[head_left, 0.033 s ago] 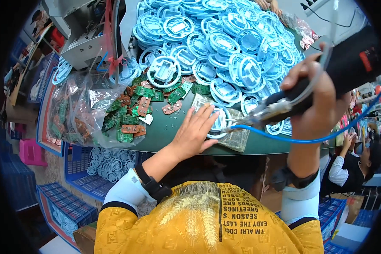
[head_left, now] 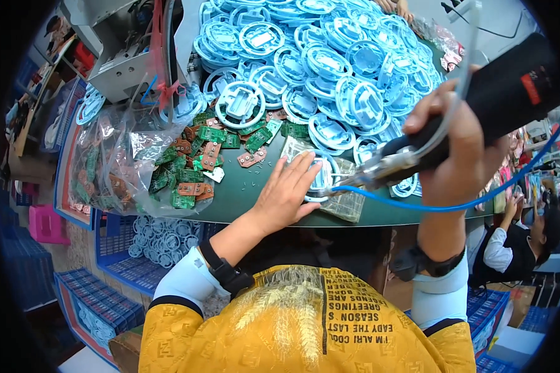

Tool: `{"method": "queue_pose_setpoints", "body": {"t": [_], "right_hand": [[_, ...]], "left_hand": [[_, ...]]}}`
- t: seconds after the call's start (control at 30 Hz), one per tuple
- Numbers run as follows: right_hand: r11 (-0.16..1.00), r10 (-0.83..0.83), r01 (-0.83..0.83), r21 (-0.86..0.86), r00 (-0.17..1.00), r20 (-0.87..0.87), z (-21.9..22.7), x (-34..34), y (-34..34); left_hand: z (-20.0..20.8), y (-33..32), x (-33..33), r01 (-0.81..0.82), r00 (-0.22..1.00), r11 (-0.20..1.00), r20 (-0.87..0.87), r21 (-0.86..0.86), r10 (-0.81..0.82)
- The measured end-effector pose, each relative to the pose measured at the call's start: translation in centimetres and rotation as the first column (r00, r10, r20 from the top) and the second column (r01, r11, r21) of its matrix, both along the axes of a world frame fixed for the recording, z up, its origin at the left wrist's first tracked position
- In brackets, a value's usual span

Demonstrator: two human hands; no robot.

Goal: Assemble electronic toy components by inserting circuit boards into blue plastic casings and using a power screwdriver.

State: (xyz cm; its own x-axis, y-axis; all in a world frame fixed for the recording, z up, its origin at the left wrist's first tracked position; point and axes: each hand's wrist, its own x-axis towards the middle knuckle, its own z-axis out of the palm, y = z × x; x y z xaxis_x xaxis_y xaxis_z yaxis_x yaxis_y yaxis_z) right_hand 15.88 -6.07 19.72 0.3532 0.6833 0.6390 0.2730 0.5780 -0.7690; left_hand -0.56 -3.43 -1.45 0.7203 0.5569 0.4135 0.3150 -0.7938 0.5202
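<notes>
My left hand (head_left: 289, 191) lies flat, fingers stretched and thumb apart, over the left side of a light-blue plastic ring-shaped part (head_left: 327, 166). The ring rests on a flat, wrapped greyish pad (head_left: 350, 205) near the table's front edge. Wrapped around a black power screwdriver (head_left: 503, 93), my right hand (head_left: 457, 133) holds it slanted. Its metal nose points down to the left, at the ring's right side; whether the tip touches a screw is too small to tell. A blue hose (head_left: 429, 207) and a clear tube (head_left: 470, 50) run along the tool.
A large heap of light-blue ring parts (head_left: 330, 65) covers the back of the green table (head_left: 249, 208). Small green and brown circuit boards (head_left: 211, 155) spill from a clear plastic bag (head_left: 115, 158) at left. A grey machine (head_left: 127, 71) stands behind it. Blue crates (head_left: 121, 255) sit below; another person (head_left: 522, 242) is at right.
My right hand and the screwdriver's body have shifted slightly left, while the tool's nose stays by the ring. My left hand has stayed in place.
</notes>
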Motion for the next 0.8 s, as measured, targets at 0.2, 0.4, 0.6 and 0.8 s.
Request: {"method": "queue_pose_setpoints", "body": {"t": [0.2, 0.4, 0.6, 0.8], "right_hand": [[0.999, 0.004, -0.005, -0.037, 1.000, -0.016, -1.6, -1.6, 0.1], [0.998, 0.051, -0.051, -0.021, 0.999, 0.002, -2.4, -1.5, 0.3], [1.000, 0.012, -0.012, -0.009, 0.999, 0.042, -2.8, -1.1, 0.5], [0.991, 0.123, -0.121, -0.062, 0.992, 0.027, -3.3, -1.5, -0.1]], "left_hand": [[-0.6, 0.1, 0.4, -0.007, 1.000, 0.999, 0.024, -0.042, 0.008], [-0.2, 0.0, 0.4, -0.031, 0.999, 0.999, 0.037, -0.029, 0.032], [0.1, 0.0, 0.5, -0.053, 0.998, 0.999, 0.023, -0.014, 0.053], [-0.2, 0.1, 0.1, -0.045, 0.998, 0.999, 0.053, 0.028, 0.043]]}}
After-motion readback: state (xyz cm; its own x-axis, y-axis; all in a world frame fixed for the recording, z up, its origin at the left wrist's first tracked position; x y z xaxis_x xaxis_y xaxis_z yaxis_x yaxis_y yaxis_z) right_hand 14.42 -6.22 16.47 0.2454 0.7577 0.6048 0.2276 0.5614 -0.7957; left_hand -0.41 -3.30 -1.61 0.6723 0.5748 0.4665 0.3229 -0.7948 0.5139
